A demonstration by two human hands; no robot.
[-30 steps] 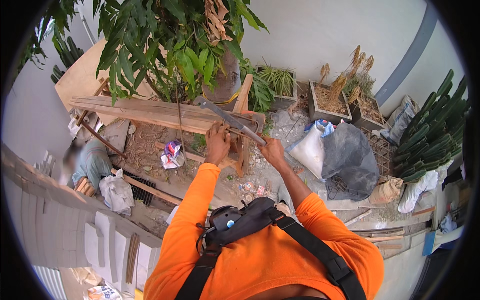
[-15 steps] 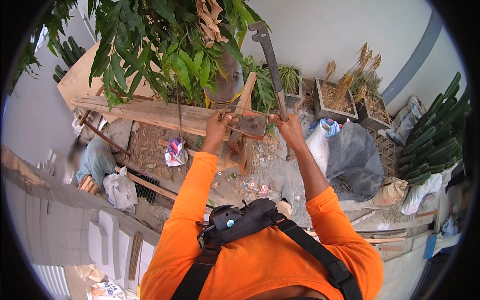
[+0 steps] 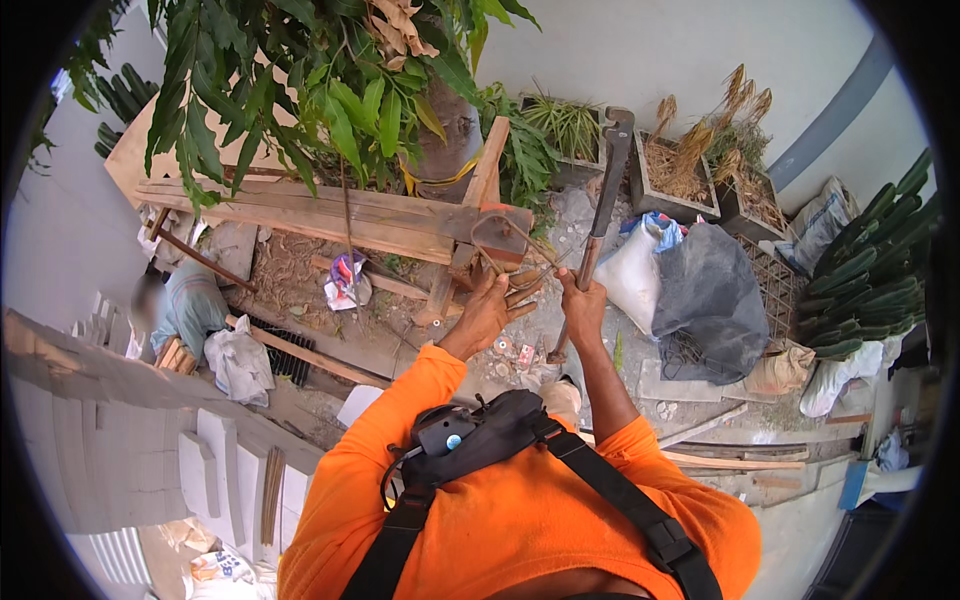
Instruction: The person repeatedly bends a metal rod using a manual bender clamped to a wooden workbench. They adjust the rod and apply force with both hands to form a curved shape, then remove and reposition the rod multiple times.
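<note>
In the centre, the right hand (image 3: 583, 305) hides the middle of the long tool (image 3: 608, 180); the thin rods by the left hand (image 3: 490, 308) are too fine to trace. At upper left, leaves (image 3: 350, 105), cut by the top edge, partly cover the trunk (image 3: 455, 130). At far left, a smudge blurs whatever adjoins the grey-green cloth (image 3: 192, 305). The bottom edge crops the orange shirt (image 3: 600, 510).

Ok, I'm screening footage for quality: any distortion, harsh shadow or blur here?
Head view: black circular rim, the grey wall stripe bowing near it; soft light, no hard shadows; blurred patch at left; right hand's hook-tipped tool clear in outline.
</note>
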